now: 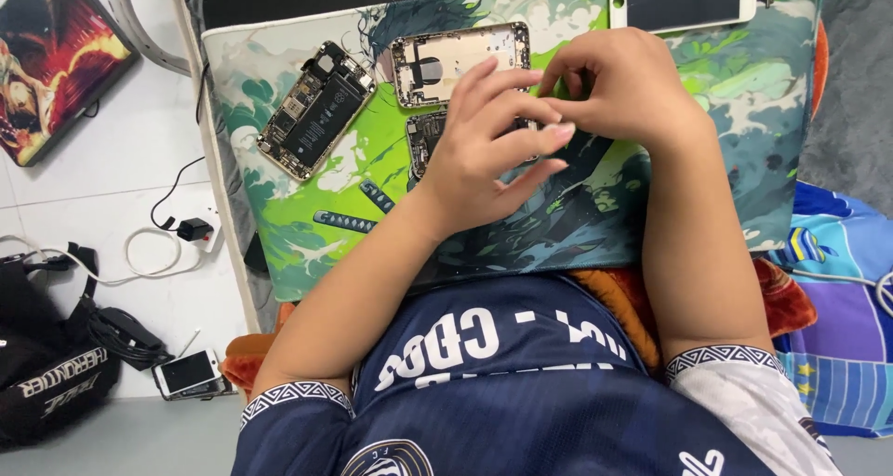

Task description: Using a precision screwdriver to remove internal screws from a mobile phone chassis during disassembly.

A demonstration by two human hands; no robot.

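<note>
Phone (430,139), opened, is seen lying on the mat (279,76), mostly hidden under the left hand (484,150). Only its left edge with circuit parts is shown. The left hand is spread over it, fingers (521,113) extended and slightly apart, tips laid toward the right hand (619,85). The right hand is curled just beside the left, fingers (567,71) bunched together at the tips; whether anything small is pinched there cannot be told. The two hands are touching or nearly touching.

Just above the covered phone, an empty gold shell (460,59) is laid face up, partly overlapped by the left fingertips. To its left, a second opened phone (316,108) with a dark battery is laid at a tilt, apart from both hands. At the mat's top edge, a white screen panel (684,0) is set, well apart from the shell. The mat is printed in green and teal and is rested on the person's lap over an orange cushion (791,299).

On the floor (102,197) to the left, a white charger with cable (186,229), a black bag (51,369), a small white phone (189,372) and a picture board (51,53) are seen. A blue patterned cloth (842,299) is seen on the right.
</note>
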